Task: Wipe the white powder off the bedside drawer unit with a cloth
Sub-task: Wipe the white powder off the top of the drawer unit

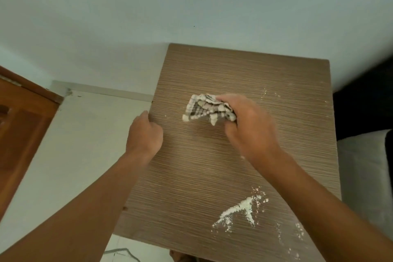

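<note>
The bedside drawer unit (191,176) shows its brown, ribbed wooden top from above. A bunched black-and-white checked cloth (204,109) lies pressed on the middle of the top, and my right hand (248,125) grips it from the right. My left hand (144,134) is curled over the unit's left edge. A thick streak of white powder (238,211) lies near the front right, under my right forearm. Fainter specks of powder (265,92) dot the back right and the front right corner.
A pale wall (148,6) rises behind the unit. A wooden door (19,125) stands at the far left, beyond light floor tiles (70,144). A dark shape and a white bed edge (365,166) border the unit on the right. A thin cable (119,253) lies on the floor in front.
</note>
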### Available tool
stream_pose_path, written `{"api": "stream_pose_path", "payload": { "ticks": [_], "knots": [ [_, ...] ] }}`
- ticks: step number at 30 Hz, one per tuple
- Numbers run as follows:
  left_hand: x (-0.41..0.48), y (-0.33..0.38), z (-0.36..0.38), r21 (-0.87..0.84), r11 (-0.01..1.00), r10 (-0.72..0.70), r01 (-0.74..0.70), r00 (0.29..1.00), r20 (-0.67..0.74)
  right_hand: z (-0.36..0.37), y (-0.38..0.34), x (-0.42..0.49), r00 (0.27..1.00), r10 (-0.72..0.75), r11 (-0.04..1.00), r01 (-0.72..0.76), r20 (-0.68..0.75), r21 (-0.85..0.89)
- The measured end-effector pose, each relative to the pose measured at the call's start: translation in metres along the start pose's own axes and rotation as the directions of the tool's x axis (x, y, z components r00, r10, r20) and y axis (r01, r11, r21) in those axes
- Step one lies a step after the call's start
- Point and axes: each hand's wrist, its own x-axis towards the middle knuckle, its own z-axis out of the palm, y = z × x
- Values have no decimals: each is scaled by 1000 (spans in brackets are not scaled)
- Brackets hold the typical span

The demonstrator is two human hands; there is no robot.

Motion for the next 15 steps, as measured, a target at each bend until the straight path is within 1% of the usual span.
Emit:
{"api": "stream_pose_path", "payload": {
  "ticks": [3, 5, 6, 7, 8, 9, 11, 13, 15],
  "knots": [
    [4, 0, -9, -106, 990, -89, 90, 996, 16, 32, 0, 52, 993, 114, 993, -114, -21, -9],
    [10, -4, -14, -189, 971, -146, 149, 989, 29, 59, 2, 74, 986, 157, 987, -155, 57, -50],
    [14, -8, -16, -234, 954, -182, 190, 982, 55, 73, 2, 79, 982, 135, 986, -120, 130, -118],
    [18, -12, -19, -299, 925, -218, 234, 972, 88, 85, 0, 81, 975, 78, 982, -40, 207, -182],
    [22, -16, -22, -365, 890, -244, 273, 962, 125, 94, -4, 80, 963, -9, 975, 67, 269, -210],
    [25, -19, -26, -424, 853, -261, 304, 952, 158, 99, -9, 76, 945, -98, 966, 166, 312, -198],
    [30, -25, -30, -478, 811, -276, 336, 941, 194, 102, -18, 61, 889, -258, 937, 325, 378, -125],
    [32, -26, -33, -487, 808, -271, 332, 943, 193, 94, -23, 34, 827, -373, 897, 437, 420, -64],
    [31, -26, -34, -451, 843, -236, 294, 955, 182, 82, -19, -3, 769, -441, 854, 519, 463, -50]
  ]
}}
